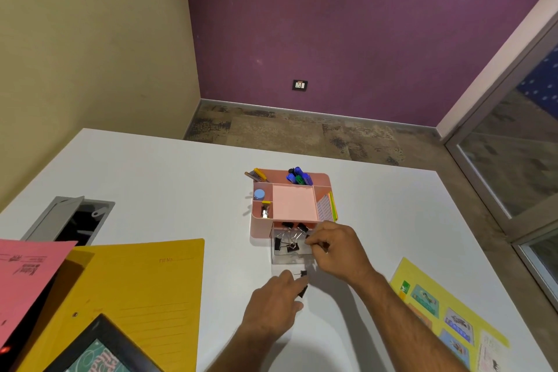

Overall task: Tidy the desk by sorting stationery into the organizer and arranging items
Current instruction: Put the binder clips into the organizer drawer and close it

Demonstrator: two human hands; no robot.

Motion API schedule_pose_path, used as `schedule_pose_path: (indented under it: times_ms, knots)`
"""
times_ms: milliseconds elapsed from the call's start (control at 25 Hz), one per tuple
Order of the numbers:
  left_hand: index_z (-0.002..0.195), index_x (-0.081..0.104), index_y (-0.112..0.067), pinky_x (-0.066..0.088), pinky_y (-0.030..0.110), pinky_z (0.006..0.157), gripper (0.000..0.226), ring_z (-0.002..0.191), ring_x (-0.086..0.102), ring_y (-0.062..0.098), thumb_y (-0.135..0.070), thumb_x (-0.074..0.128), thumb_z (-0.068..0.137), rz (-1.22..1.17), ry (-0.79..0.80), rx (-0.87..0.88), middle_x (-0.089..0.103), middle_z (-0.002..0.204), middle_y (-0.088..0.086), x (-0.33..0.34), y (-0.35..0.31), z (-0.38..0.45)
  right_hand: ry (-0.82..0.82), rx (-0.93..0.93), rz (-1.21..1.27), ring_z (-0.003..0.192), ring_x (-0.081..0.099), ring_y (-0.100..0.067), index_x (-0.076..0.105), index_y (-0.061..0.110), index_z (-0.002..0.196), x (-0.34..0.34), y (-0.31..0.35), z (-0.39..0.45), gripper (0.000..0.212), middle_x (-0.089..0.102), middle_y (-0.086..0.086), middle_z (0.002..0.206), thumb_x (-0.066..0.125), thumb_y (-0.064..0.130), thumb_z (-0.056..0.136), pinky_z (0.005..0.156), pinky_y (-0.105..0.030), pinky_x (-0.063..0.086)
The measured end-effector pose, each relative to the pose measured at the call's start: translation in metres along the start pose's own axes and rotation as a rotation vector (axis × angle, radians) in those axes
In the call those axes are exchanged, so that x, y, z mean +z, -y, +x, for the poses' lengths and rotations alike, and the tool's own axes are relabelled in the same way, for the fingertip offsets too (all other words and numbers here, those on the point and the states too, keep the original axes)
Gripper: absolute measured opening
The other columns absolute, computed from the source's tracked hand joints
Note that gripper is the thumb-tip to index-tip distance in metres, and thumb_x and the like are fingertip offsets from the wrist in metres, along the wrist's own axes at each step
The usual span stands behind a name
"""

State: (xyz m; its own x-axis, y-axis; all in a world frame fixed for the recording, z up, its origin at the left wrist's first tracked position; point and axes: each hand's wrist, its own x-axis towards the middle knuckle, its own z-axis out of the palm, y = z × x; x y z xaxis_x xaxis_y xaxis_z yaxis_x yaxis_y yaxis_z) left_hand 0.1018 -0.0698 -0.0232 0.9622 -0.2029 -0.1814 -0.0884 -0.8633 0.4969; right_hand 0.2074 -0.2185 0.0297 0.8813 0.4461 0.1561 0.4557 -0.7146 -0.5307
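A pink desk organizer (293,204) stands mid-table with blue and green markers (299,176) at its back, pens at its back left, and a clear drawer (287,258) pulled out at the front. Several black binder clips (287,243) lie in the drawer. My right hand (335,246) hovers over the drawer's right edge, fingers pinched on a small black binder clip. My left hand (274,300) rests on the table in front of the drawer, gripping another black binder clip (303,290). One more clip (302,273) lies just beyond its fingertips.
A yellow file folder (142,290) and pink paper (27,275) lie at the left, with a dark picture frame (99,350) at the bottom left. A yellow sheet with stickers (444,317) lies at the right. A cable hatch (69,220) opens in the table's left side.
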Motion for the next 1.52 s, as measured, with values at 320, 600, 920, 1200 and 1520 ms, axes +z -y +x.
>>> schedule_pose_path:
  times_ms: [320, 600, 920, 1200, 1520]
  knots:
    - [0.121, 0.051, -0.021, 0.045, 0.039, 0.075, 0.023, 0.111, 0.049, 0.027, -0.027, 0.045, 0.100, 0.135, 0.057, 0.012, 0.047, 0.121, 0.006, 0.005, 0.001, 0.002, 0.156, 0.126, -0.210, 0.093, 0.060, -0.009, 0.076, 0.028, 0.092, -0.001, 0.004, 0.009, 0.013, 0.072, 0.012, 0.098, 0.069, 0.020, 0.086, 0.085, -0.030, 0.055]
    - [0.105, 0.055, -0.022, 0.041, 0.031, 0.075, 0.029, 0.099, 0.052, 0.017, -0.032, 0.070, 0.081, -0.066, 0.057, -0.073, 0.048, 0.113, -0.007, 0.003, 0.005, 0.003, -0.096, 0.034, -0.119, 0.090, 0.067, -0.012, 0.079, 0.025, 0.090, 0.008, 0.000, 0.000, 0.031, 0.077, 0.011, 0.093, 0.058, 0.009, 0.074, 0.076, -0.031, 0.057]
    - [0.078, 0.055, -0.032, 0.038, 0.024, 0.064, 0.033, 0.076, 0.053, 0.008, -0.028, 0.082, 0.059, -0.297, 0.064, -0.250, 0.055, 0.084, -0.015, 0.007, 0.008, -0.001, -0.314, 0.044, 0.184, 0.055, 0.057, -0.005, 0.079, 0.020, 0.084, 0.016, -0.001, -0.015, 0.022, 0.074, 0.012, 0.079, 0.064, 0.008, 0.073, 0.049, -0.021, 0.049]
    - [0.073, 0.067, -0.032, 0.043, 0.025, 0.055, 0.026, 0.051, 0.048, 0.008, -0.023, 0.088, 0.059, -0.910, -0.292, -0.309, 0.068, 0.070, -0.015, -0.003, -0.012, 0.005, -0.070, 0.054, 0.383, 0.048, 0.053, -0.005, 0.074, 0.026, 0.073, 0.004, 0.010, -0.023, 0.008, 0.064, 0.021, 0.059, 0.076, 0.020, 0.068, 0.051, -0.012, 0.039]
    - [0.071, 0.056, -0.027, 0.052, 0.029, 0.059, 0.036, 0.058, 0.056, 0.009, -0.018, 0.090, 0.065, -1.036, -0.556, -0.351, 0.065, 0.065, -0.006, -0.006, -0.021, 0.008, 0.406, 0.123, 0.293, 0.080, 0.069, -0.008, 0.074, 0.029, 0.081, -0.024, 0.022, -0.005, 0.020, 0.073, 0.011, 0.082, 0.085, 0.017, 0.069, 0.069, -0.016, 0.054]
